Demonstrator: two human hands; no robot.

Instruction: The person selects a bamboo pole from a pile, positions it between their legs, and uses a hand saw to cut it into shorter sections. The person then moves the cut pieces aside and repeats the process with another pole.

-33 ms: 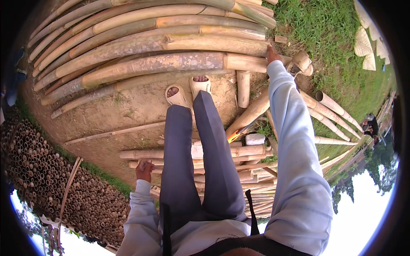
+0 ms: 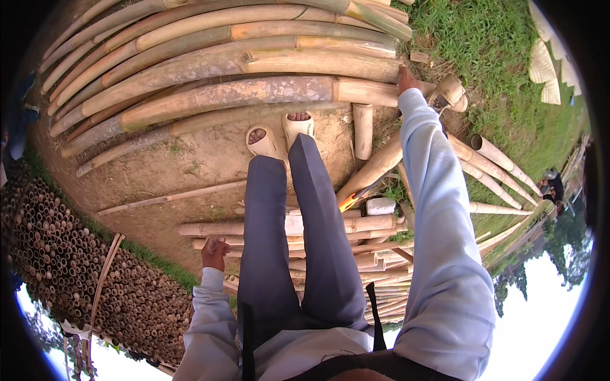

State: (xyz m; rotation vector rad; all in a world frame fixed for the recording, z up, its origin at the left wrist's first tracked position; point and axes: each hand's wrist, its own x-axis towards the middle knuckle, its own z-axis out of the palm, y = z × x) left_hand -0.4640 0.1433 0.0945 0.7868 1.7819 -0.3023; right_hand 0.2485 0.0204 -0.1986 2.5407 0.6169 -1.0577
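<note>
At the far right end of the thick bamboo poles, my right hand [image 2: 408,80] is closed over a bamboo pole [image 2: 324,63]; its fingertips are partly hidden. My left hand [image 2: 215,253] hangs beside my left leg with its fingers curled in. Nothing shows in it, and it is above the cut bamboo lengths [image 2: 210,230] on the ground. Just nearer than the gripped pole runs another thick, blotched bamboo pole [image 2: 229,95]. A short upright-looking bamboo piece [image 2: 363,132] lies below the pole ends.
A tool with an orange and black handle [image 2: 348,202] lies by a whitish block [image 2: 380,206]. A big stack of bamboo [image 2: 70,254] shows its cut ends at left. Grass [image 2: 470,44], pale woven sheets [image 2: 541,66] and a distant person [image 2: 554,185] are at right.
</note>
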